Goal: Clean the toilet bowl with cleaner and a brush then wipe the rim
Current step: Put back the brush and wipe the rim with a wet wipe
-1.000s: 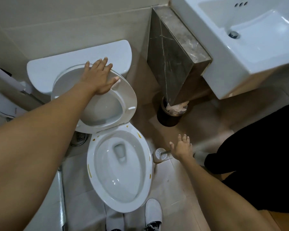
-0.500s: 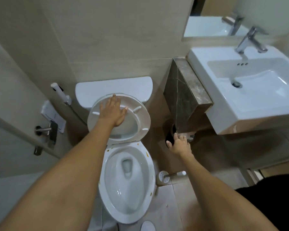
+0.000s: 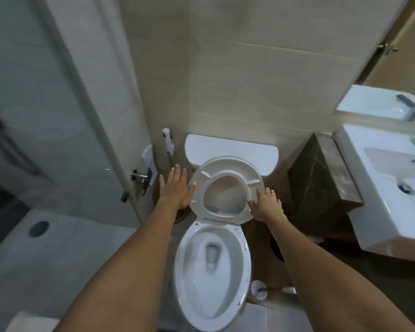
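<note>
Seat up, both hands at it

Head view: the raised seat is flanked by the left hand, fingers spread flat, gripping nothing, and the right hand, fingertips laid open on the seat's edge. The bowl is seen below the fingers, yellow-spotted rim; the brush is parked beside it.

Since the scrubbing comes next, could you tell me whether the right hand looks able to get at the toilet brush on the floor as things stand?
Probably yes. The right hand rests open on the raised seat, holding nothing, and the toilet brush lies in the open beside the bowl under that forearm; it would need a bend down.
</note>
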Motion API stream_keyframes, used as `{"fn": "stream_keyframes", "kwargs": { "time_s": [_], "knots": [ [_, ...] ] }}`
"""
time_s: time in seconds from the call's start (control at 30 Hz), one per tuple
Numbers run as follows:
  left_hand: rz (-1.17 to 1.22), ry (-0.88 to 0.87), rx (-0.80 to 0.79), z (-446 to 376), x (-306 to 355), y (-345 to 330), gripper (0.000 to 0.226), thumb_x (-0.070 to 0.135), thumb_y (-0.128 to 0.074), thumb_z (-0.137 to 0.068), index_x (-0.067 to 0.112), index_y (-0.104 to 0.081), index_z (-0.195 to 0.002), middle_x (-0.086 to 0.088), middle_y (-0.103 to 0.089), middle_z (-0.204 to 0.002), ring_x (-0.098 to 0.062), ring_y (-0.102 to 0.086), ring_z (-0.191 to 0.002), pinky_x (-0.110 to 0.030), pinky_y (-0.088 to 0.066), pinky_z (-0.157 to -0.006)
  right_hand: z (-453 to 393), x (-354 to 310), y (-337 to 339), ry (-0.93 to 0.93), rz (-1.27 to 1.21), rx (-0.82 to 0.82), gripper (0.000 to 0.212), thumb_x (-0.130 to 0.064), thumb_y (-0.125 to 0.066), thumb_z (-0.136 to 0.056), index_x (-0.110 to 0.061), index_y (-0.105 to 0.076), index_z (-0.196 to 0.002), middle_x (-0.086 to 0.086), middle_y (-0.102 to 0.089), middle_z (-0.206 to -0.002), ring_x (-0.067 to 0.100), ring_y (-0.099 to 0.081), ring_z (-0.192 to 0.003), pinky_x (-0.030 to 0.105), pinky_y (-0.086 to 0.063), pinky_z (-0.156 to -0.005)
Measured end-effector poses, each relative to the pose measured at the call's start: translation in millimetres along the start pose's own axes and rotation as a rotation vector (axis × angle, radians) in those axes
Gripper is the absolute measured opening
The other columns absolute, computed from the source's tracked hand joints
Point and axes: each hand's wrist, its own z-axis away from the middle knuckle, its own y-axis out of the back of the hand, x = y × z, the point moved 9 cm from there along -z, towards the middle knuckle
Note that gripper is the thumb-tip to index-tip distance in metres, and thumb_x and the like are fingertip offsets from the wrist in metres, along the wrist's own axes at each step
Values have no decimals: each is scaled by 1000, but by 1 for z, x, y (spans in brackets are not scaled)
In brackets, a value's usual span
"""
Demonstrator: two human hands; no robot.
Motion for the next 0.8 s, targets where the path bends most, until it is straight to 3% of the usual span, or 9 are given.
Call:
{"fn": "stream_keyframes", "kwargs": {
  "time_s": [0.13, 0.47, 0.8],
  "knots": [
    [24, 97, 23, 23, -63, 4, 65, 49, -18, -100, 13, -2, -152, -7, 8, -159, -21, 6, -146, -49, 4, -116, 4, -69, 1, 102, 37, 36, 65, -46, -38, -99, -12, -19, -151, 15, -15, -157, 32, -10, -146, 50, -18, -117],
    [85, 362, 28, 113, -190, 4, 66, 48, -19, -100, 11, 0, -152, -8, 8, -159, -21, 5, -147, -50, 1, -117, 34, -231, -27, 422, 118, -18, 68, -46, -37, -99, -13, -12, -153, 15, -7, -159, 33, -5, -147, 49, -12, -117],
    [215, 762, 83, 245, -242, -21, 65, 49, -14, -101, 14, 5, -152, -6, 13, -159, -20, 8, -146, -47, 4, -116, 100, -331, -70, 800, 250, -121, 65, -44, -37, -99, -13, -18, -152, 14, -9, -159, 30, -6, -147, 49, -14, -117]
  ]
}}
